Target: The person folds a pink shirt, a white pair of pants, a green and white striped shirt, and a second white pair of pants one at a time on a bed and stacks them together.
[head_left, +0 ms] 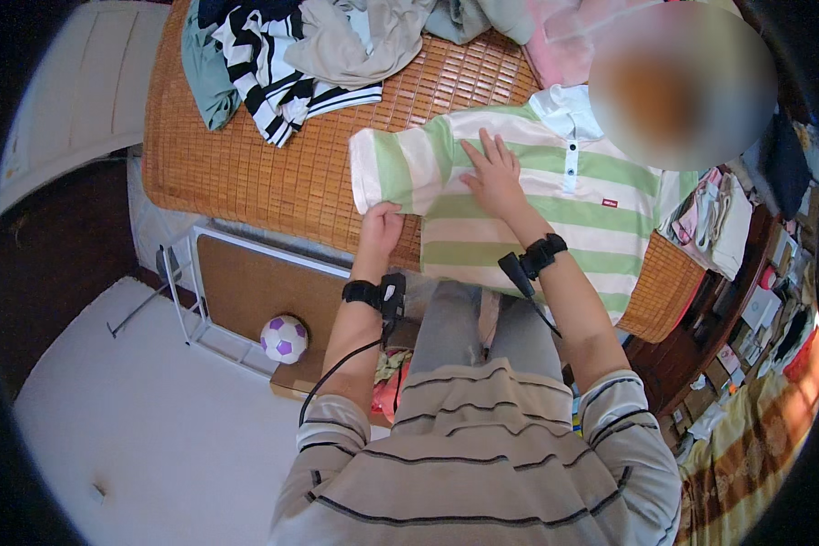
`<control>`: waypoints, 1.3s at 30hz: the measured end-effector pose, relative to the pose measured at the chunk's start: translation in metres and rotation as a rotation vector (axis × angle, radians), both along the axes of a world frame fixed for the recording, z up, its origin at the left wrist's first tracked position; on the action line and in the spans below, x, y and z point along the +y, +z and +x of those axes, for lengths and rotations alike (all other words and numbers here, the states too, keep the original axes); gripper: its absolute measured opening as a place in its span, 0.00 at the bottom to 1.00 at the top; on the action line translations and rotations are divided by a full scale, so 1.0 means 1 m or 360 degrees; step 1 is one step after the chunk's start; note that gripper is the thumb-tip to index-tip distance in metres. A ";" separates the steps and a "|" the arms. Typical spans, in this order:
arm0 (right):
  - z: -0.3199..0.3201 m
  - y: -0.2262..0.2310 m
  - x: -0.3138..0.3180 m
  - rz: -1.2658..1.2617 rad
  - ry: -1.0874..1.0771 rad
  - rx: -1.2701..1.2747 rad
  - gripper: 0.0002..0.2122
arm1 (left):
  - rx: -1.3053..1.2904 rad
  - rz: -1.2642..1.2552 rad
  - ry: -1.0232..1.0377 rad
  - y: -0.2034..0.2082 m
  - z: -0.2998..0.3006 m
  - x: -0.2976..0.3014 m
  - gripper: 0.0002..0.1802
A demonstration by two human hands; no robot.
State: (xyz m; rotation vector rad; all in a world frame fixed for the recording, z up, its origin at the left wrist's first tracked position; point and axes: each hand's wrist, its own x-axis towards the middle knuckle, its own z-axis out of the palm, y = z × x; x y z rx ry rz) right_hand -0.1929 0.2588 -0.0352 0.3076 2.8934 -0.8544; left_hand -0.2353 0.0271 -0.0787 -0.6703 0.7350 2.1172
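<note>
A green-and-cream striped polo shirt lies flat on a woven bamboo mat, its white collar toward the far side. My left hand pinches the lower edge of the shirt's left sleeve near the mat's front edge. My right hand rests flat, fingers spread, on the shirt's chest just right of that sleeve. Both wrists wear black bands with cables.
A heap of clothes, among them a black-and-white striped piece, lies at the mat's far end. Pink fabric lies beyond the collar. A small purple-and-white ball sits on the floor by a white frame. Cluttered shelves stand at right.
</note>
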 end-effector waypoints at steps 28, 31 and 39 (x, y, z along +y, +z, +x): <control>-0.038 0.012 -0.009 0.0117 -0.0248 -0.0656 0.45 | 0.1543 -0.1610 -0.1345 0.075 -0.002 0.017 0.16; -0.017 0.005 0.006 -0.0047 -0.0405 -0.0129 0.38 | 0.1964 -0.1691 -0.1249 0.091 0.005 0.050 0.16; 0.047 0.011 -0.010 -0.1905 -0.0972 0.0297 0.25 | 0.2209 -0.1422 -0.2088 0.094 0.016 0.099 0.20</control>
